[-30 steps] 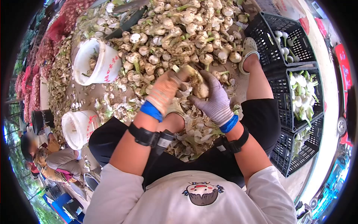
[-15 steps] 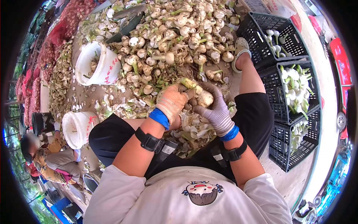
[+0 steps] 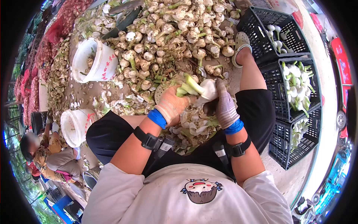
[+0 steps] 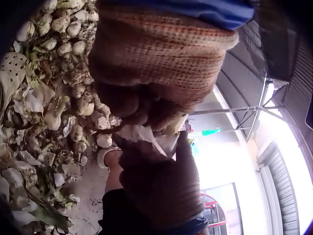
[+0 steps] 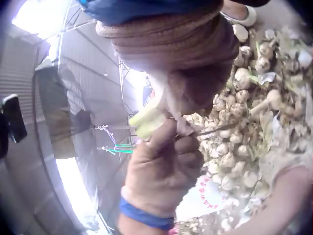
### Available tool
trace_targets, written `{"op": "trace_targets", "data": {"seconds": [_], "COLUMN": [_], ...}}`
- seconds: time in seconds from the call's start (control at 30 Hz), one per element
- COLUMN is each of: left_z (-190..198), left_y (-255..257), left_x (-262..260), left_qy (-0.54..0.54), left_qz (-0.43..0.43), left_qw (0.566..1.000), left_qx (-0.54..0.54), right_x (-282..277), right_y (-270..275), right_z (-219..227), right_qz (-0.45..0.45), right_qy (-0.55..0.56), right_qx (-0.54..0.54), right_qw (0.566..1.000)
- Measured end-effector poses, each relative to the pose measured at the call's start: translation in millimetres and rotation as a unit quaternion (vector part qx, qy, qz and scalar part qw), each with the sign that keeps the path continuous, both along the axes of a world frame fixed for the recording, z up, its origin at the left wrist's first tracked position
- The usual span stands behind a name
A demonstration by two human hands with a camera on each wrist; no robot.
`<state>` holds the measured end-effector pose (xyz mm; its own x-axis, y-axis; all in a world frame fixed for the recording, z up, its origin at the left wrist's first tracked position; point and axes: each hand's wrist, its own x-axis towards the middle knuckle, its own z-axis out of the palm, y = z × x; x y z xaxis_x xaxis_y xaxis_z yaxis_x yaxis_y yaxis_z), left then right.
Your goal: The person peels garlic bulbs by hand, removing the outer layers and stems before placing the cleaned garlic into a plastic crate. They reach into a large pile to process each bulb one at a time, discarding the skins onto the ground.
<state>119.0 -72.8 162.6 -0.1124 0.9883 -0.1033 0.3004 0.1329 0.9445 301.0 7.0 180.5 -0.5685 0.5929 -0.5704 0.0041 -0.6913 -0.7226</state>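
A white garlic bulb [image 3: 209,90] with a pale green stem [image 3: 192,85] is between my two gloved hands. My left hand [image 3: 174,104], in an orange-tinged knit glove, grips the stem side. On the bulb's other side, my right hand [image 3: 226,106] holds it with fingertips at its far end. In the left wrist view, papery white skin [image 4: 146,137] shows between the hands, and the fingers are in shadow. The right wrist view has the left fist [image 5: 164,169] curled below the green stem [image 5: 146,121], under the right hand [image 5: 190,68].
Ahead spreads a heap of dirty garlic [image 3: 179,33]. Peelings [image 3: 194,130] lie between my legs. White buckets [image 3: 93,61] stand left, and black crates [image 3: 278,33] with cleaned garlic line the right. Another person [image 3: 56,156] sits at far left.
The bulb was brown and soil-stained in the earlier frames; it is white now, with its outer skin stripped. Both hands have come nearer my body, and the green stem points up and left.
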Motion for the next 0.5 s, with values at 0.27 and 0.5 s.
{"op": "trace_targets", "data": {"seconds": [0.27, 0.5], "left_z": [12.0, -1.4], "left_y": [0.2, -4.3], "left_x": [5.5, 1.6], "left_qy": [0.038, 0.091], "left_qz": [-0.05, 0.019], "left_qw": [0.993, 0.991], "left_qx": [0.099, 0.095], "right_x": [-27.0, -29.8], "right_y": [-22.0, -30.5], "right_z": [-18.2, -5.2], "right_qz": [-0.104, -0.159], "right_qy": [-0.086, -0.029], "right_qx": [0.397, 0.37], "right_qw": [0.908, 0.915]}}
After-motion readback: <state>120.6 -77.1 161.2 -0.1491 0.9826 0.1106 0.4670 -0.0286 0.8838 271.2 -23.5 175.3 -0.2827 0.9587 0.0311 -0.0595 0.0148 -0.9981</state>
